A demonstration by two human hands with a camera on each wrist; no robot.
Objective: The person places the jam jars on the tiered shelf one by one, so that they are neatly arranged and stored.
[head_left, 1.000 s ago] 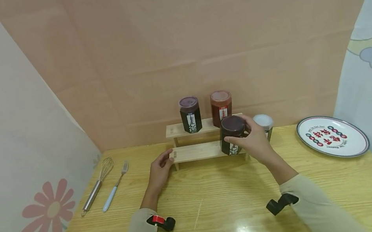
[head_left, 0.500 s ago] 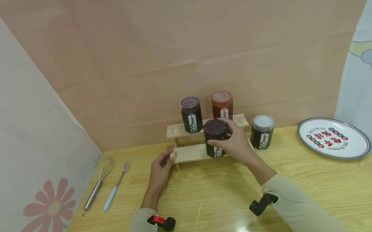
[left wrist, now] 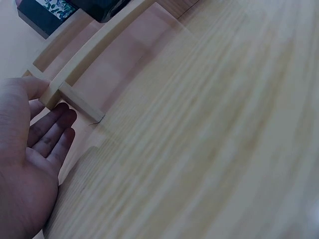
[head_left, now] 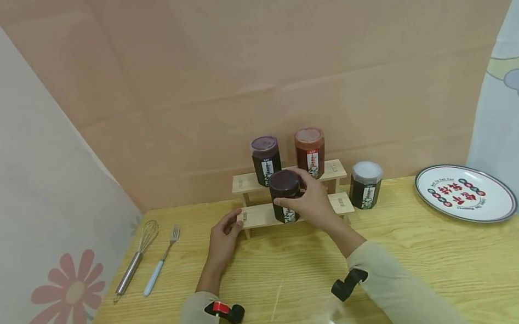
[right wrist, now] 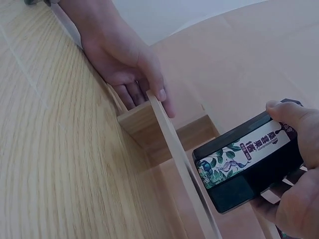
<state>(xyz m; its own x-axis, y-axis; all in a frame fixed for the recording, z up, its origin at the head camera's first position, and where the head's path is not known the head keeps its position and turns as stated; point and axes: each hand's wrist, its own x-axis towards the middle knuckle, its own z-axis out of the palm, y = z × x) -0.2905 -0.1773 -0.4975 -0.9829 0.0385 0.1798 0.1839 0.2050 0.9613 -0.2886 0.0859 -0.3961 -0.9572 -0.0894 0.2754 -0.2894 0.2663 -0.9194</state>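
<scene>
My right hand (head_left: 316, 205) grips a dark hexagonal jar (head_left: 284, 182) with a dark purple lid, thumb and fingers on opposite sides. The jar is upright at the lower shelf of a two-step wooden rack (head_left: 257, 215); in the right wrist view its printed label (right wrist: 244, 152) shows, with its base close to the shelf board. My left hand (head_left: 223, 238) pinches the left end of that lower shelf; in the left wrist view the thumb (left wrist: 35, 88) lies at the board end. On the upper shelf stand a purple-lidded jar (head_left: 266, 161) and a red-lidded jar (head_left: 311, 153).
Just right of the rack, a white-lidded jar (head_left: 366, 185) stands on the wooden table (head_left: 279, 303). An oval plate (head_left: 465, 193) with red characters lies farther right. On the left lie a whisk (head_left: 136, 259) and a blue-handled fork (head_left: 161, 260). A cloth backdrop (head_left: 247, 75) rises behind.
My right hand has moved left along the lower shelf with the dark jar, from its right end to left of centre. The left hand stays at the shelf's end.
</scene>
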